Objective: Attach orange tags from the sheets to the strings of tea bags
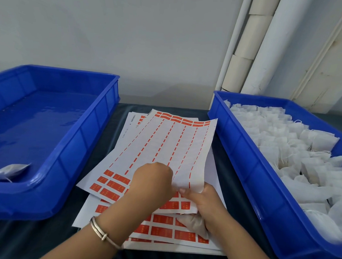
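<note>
My right hand (204, 206) pinched the top sheet (165, 144) at its near edge and clutched a tea bag (194, 225) beneath; my left hand (152, 183) picked at a tag. The thin sheet could tear. The right bin (243, 151) of bags waited beyond.

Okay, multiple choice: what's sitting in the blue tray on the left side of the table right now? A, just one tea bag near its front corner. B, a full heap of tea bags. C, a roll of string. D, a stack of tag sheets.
A: the left blue tray holds only a single tea bag at its near corner, while the heap of tea bags fills the right blue tray.
</note>
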`<state>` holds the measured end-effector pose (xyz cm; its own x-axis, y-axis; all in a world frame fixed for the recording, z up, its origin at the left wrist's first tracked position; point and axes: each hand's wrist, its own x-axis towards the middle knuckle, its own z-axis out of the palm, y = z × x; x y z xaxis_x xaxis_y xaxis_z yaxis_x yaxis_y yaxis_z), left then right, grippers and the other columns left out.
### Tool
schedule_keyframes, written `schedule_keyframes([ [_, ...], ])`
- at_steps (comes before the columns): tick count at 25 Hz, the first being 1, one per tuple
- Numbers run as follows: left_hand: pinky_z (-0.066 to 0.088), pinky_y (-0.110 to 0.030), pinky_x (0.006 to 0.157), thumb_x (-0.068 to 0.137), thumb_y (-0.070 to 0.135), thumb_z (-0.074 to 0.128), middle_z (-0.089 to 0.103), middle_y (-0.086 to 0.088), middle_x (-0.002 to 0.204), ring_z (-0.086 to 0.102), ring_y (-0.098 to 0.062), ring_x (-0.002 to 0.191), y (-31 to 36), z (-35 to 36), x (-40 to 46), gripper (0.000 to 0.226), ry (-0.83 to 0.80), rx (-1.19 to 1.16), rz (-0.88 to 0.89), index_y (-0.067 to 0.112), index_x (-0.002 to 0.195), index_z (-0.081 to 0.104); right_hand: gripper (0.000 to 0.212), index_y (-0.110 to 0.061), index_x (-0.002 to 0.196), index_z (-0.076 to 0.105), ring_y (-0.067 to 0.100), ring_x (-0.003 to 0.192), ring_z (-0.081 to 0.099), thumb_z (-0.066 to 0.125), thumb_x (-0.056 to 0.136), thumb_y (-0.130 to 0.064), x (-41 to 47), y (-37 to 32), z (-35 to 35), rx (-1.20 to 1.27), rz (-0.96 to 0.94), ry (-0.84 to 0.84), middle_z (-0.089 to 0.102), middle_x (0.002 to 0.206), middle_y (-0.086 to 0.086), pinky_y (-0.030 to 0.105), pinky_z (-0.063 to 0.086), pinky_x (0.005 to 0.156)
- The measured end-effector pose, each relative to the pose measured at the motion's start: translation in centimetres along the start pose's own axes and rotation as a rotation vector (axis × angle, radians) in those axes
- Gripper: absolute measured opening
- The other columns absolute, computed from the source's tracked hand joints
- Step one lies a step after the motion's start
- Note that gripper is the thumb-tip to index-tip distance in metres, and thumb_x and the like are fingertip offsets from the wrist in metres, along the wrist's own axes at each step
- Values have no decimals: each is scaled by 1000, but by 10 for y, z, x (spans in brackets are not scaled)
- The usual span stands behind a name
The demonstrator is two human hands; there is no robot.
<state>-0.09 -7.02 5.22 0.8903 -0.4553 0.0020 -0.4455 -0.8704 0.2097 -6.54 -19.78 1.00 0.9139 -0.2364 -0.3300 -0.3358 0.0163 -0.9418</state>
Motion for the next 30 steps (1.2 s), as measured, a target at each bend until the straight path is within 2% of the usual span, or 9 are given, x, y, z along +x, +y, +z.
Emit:
schedule_keyframes([
  [7, 50, -9, 64, 84, 34, 65, 60, 17, 80, 61, -4, 71, -28, -5, -4, 14, -70, -395, 0, 28, 95, 69, 23, -16, 107, 65, 24, 85, 72, 68, 85, -21, -3, -2, -6, 76, 33, -60, 75, 93, 5, 46, 56, 83],
  [12, 44, -5, 61, 86, 36, 62, 58, 20, 84, 59, -1, 74, -30, 5, -10, 16, -61, -457, 11, 29, 99, 69, 23, -14, 108, 65, 27, 86, 72, 67, 85, -20, -2, -2, -7, 124, 49, -104, 74, 94, 8, 41, 58, 76],
  [15, 45, -6, 63, 87, 35, 61, 57, 17, 85, 58, -2, 74, -26, 11, -10, 11, -7, -432, 5, 30, 95, 66, 21, -14, 108, 64, 26, 80, 72, 64, 88, -20, -3, -3, -8, 132, 82, -119, 74, 91, 10, 37, 58, 70],
  [18, 44, -6, 64, 88, 34, 60, 58, 14, 89, 57, -4, 75, -24, 14, -10, 9, 41, -430, -14, 30, 95, 63, 18, -7, 107, 61, 11, 46, 62, 57, 91, -12, -8, -7, -12, 111, 114, -138, 72, 73, 8, 20, 44, 40],
  [19, 44, -7, 65, 88, 34, 59, 59, 13, 93, 57, -5, 76, -25, 13, -9, 10, 60, -444, -22, 30, 97, 63, 18, -5, 107, 61, 7, 40, 56, 55, 91, -8, -9, -7, -15, 114, 115, -138, 72, 71, 8, 18, 39, 35],
  [22, 41, -9, 79, 90, 37, 56, 58, 14, 107, 52, -3, 88, -25, 15, -11, 17, 189, -423, -44, 31, 104, 63, 17, -4, 103, 65, 7, 42, 56, 56, 90, -3, -13, -6, -23, 117, 88, -137, 74, 86, 11, 15, 36, 34],
  [24, 36, -8, 82, 89, 39, 56, 57, 17, 108, 45, 0, 91, -20, 20, -21, 20, 321, -393, -2, 32, 106, 64, 14, -7, 96, 72, 9, 46, 57, 65, 84, -9, -15, -5, -25, 136, 54, -150, 74, 94, 13, 16, 38, 36],
  [28, 39, -9, 76, 76, 36, 73, 65, 12, 92, 54, -2, 88, -3, 29, -46, 21, 426, -430, 264, 23, 92, 71, 22, -15, 86, 77, 8, 42, 47, 72, 67, -25, -15, -3, -22, 157, -26, -121, 73, 89, 13, 18, 37, 36],
  [30, 40, -12, 80, 74, 34, 76, 67, 9, 94, 56, -4, 89, -1, 32, -47, 25, 439, -460, 269, 21, 95, 73, 23, -15, 85, 77, 7, 41, 45, 73, 66, -28, -15, -3, -21, 149, -54, -112, 73, 83, 10, 18, 36, 36],
])
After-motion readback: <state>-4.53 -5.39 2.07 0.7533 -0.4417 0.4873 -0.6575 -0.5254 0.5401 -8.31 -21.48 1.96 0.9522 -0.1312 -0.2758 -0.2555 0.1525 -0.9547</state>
